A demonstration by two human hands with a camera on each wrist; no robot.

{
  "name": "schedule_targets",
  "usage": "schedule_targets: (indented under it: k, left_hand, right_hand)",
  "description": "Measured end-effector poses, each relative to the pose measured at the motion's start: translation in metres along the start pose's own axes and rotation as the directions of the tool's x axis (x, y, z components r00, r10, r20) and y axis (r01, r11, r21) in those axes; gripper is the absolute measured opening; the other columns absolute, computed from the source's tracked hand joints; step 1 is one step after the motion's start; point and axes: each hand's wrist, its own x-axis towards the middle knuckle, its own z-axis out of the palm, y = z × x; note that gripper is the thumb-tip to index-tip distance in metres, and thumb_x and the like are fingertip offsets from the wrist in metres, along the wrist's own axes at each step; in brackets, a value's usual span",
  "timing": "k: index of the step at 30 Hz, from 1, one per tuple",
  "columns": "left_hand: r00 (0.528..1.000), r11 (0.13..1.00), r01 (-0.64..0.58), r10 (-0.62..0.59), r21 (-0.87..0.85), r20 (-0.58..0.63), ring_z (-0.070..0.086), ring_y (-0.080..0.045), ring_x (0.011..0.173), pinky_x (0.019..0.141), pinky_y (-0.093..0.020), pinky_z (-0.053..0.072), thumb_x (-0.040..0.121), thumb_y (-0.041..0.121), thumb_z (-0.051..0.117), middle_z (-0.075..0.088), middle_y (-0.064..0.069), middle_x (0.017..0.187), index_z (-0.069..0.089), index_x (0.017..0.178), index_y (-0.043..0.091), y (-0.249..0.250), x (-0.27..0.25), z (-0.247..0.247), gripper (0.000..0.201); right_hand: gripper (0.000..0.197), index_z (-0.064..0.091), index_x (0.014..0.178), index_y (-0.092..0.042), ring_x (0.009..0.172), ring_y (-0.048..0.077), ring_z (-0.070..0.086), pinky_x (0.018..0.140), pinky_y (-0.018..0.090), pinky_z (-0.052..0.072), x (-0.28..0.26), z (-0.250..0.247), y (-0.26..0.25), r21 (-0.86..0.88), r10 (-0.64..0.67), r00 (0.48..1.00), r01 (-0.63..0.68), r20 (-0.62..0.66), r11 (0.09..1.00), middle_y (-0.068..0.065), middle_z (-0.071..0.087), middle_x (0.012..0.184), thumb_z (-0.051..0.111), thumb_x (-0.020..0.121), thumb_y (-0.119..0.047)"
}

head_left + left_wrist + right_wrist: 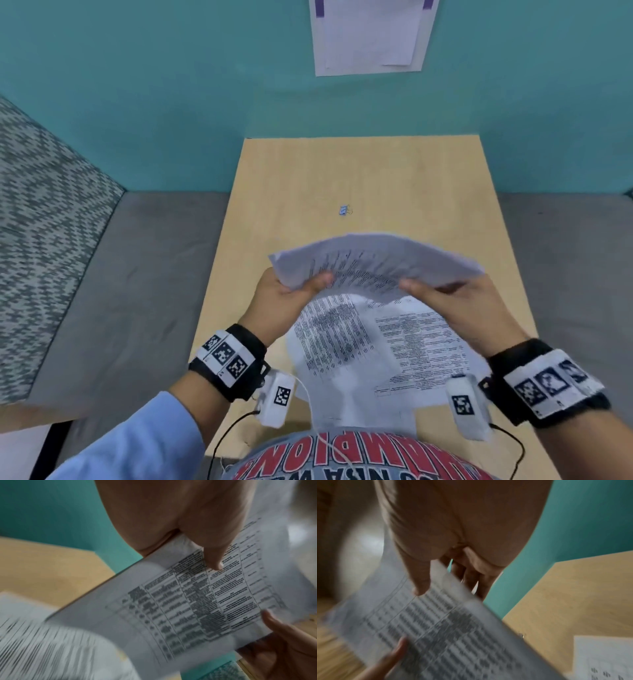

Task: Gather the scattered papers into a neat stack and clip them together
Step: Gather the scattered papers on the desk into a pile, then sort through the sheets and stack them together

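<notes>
A bundle of printed papers (373, 262) is lifted above the wooden table (274, 178), bowed upward in the middle. My left hand (291, 291) grips its left end, thumb on top. My right hand (455, 294) grips its right end the same way. In the left wrist view the thumb presses on the printed sheet (197, 601); the right wrist view shows the thumb on the blurred sheet (436, 628). More printed sheets (376, 342) lie flat on the table under the hands. A small blue binder clip (345, 210) rests alone farther back on the table.
A teal wall (154, 85) stands behind the table, with white sheets (371, 34) taped to it. Grey carpet (137, 274) lies left and right of the table. A patterned cushion (44, 205) sits at the far left.
</notes>
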Motion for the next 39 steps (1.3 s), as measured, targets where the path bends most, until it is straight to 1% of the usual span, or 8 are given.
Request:
schedule_targets:
  k: [4,6,8,11,18,25,32,39]
  left_hand:
    - [0.993,0.982,0.119,-0.121,0.150,0.004,0.078,-0.013,0.102,0.095,-0.030,0.061,0.089,0.022,0.085,0.081,0.003,0.110,0.075,0.104,0.030,-0.048,0.001,0.003,0.020]
    - [0.979,0.958,0.202,-0.199,0.202,-0.034,0.069,-0.019,0.085,0.095,-0.047,0.059,0.081,0.052,0.088,0.075,-0.004,0.097,0.069,0.089,0.029,-0.076,0.003,-0.003,0.031]
    - [0.984,0.965,0.168,-0.152,0.201,-0.092,0.069,-0.021,0.084,0.092,-0.050,0.060,0.080,0.060,0.085,0.075,-0.007,0.098,0.073,0.089,0.029,-0.074,0.003,-0.003,0.034]
    - [0.986,0.992,0.023,-0.003,0.122,-0.166,0.077,-0.018,0.106,0.094,-0.033,0.062,0.092,0.025,0.083,0.082,0.000,0.109,0.075,0.107,0.036,-0.054,0.007,-0.003,0.020]
    - [0.981,0.957,0.144,-0.105,0.253,-0.160,0.078,-0.020,0.098,0.091,-0.053,0.063,0.092,0.030,0.082,0.083,-0.009,0.104,0.075,0.094,0.036,-0.074,0.010,-0.009,0.009]
    - [0.960,0.955,0.171,-0.106,0.241,-0.260,0.075,0.004,0.086,0.080,-0.024,0.060,0.094,0.030,0.079,0.079,0.014,0.097,0.076,0.100,0.033,-0.073,0.014,-0.063,0.007]
    - [0.856,0.941,0.299,-0.190,0.160,-0.481,0.075,-0.002,0.075,0.079,-0.033,0.060,0.091,0.026,0.083,0.079,0.017,0.081,0.077,0.099,0.027,-0.095,-0.001,-0.141,0.009]
    - [0.829,0.901,0.415,-0.317,0.127,-0.462,0.080,-0.030,0.099,0.093,-0.054,0.064,0.088,0.032,0.086,0.084,-0.009,0.105,0.080,0.111,0.011,-0.121,-0.016,-0.160,0.031]
  right_hand:
    - [0.014,0.072,0.082,-0.031,0.046,-0.004,0.055,0.050,0.013,0.041,0.007,0.030,0.052,-0.252,0.132,0.991,-0.136,-0.030,0.958,-0.019,0.065,0.054,0.075,0.094,-0.025]
    - [0.050,0.049,0.052,-0.024,0.034,0.006,0.033,0.046,0.023,0.030,0.012,0.037,0.079,-0.378,0.199,0.976,-0.219,-0.090,0.900,-0.007,0.040,0.038,0.072,0.094,-0.036]
    - [0.061,0.043,0.048,-0.013,0.037,0.012,0.032,0.047,0.025,0.028,0.013,0.040,0.083,-0.388,0.167,0.979,-0.201,-0.120,0.900,0.003,0.034,0.041,0.070,0.095,-0.041]
    - [0.064,0.054,0.064,0.007,0.045,0.031,0.042,0.047,0.031,0.033,0.015,0.040,0.075,-0.336,0.066,0.986,-0.115,-0.152,0.935,0.026,0.049,0.054,0.067,0.096,-0.047]
    - [0.062,0.073,0.087,-0.004,0.073,0.028,0.074,0.067,0.045,0.062,0.023,0.055,0.092,-0.412,0.207,0.975,-0.220,-0.076,0.884,0.016,0.076,0.078,0.058,0.090,-0.064]
    - [0.039,0.073,0.105,-0.022,0.098,0.025,0.074,0.088,0.042,0.059,0.033,0.079,0.107,-0.235,0.264,0.959,-0.282,-0.108,0.930,0.004,0.078,0.102,0.063,0.094,-0.059]
    - [0.102,0.045,0.142,-0.004,0.130,0.037,0.048,0.098,0.049,0.054,0.043,0.084,0.192,-0.829,0.472,0.858,-0.407,-0.203,0.383,0.019,0.047,0.139,0.081,0.070,-0.066]
    - [0.075,0.067,0.119,-0.012,0.111,0.033,0.065,0.089,0.044,0.060,0.059,0.104,0.210,-0.797,0.566,0.802,-0.462,-0.190,0.388,0.012,0.067,0.117,0.086,0.065,-0.061]
